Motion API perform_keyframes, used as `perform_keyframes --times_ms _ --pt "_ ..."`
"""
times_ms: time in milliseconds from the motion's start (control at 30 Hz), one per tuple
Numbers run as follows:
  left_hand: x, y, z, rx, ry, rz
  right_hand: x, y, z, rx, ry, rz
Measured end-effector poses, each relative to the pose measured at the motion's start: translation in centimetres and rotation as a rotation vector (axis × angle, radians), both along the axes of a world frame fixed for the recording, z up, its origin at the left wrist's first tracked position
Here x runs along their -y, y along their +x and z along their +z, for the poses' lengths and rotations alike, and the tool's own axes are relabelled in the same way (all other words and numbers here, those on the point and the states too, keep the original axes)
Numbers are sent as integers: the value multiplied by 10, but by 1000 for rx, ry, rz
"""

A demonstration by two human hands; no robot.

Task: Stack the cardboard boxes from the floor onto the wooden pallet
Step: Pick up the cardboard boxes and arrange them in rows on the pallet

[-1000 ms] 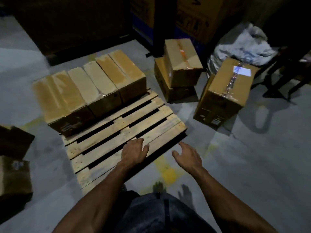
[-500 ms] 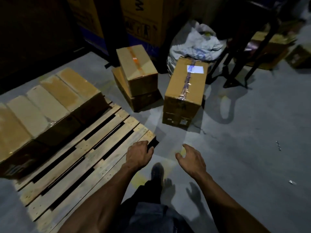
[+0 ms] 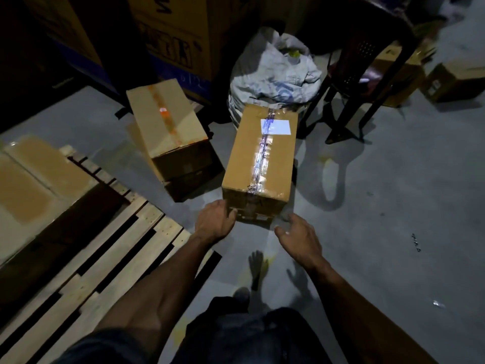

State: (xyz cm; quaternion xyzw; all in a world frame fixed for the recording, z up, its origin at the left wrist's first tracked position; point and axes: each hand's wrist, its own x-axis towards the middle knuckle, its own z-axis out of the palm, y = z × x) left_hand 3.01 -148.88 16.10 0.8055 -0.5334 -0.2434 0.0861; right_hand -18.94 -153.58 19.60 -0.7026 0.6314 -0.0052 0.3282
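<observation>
Cardboard box (image 3: 259,164) with clear tape and a white label, standing on the floor (image 3: 380,219) just right of the wooden pallet (image 3: 126,248), two bare hands reaching for its near end.

A second ago both hands hung over the pallet's front edge; the person has since turned right and closed in, so a pickup looks imminent. Left hand (image 3: 215,223) touches the near left corner, fingers loosely bent, gripping nothing. Right hand (image 3: 299,236) hovers open just short of the near right corner.
</observation>
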Motion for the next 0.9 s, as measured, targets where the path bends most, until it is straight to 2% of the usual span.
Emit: perform_keyframes --times_ms 267,433,633,800,900 --pt "131 37 -4 13 -2 65 141 34 -27 4 69 32" --pt "211 52 -39 -58 60 129 240 49 -70 9 125 6" --pt "287 62 -102 -288 148 360 340 58 -139 92 284 -187" --pt "341 70 -145 -398 126 637 392 74 -191 276 307 -342" --pt "367 83 -172 -478 96 758 417 83 -229 282 337 -460"
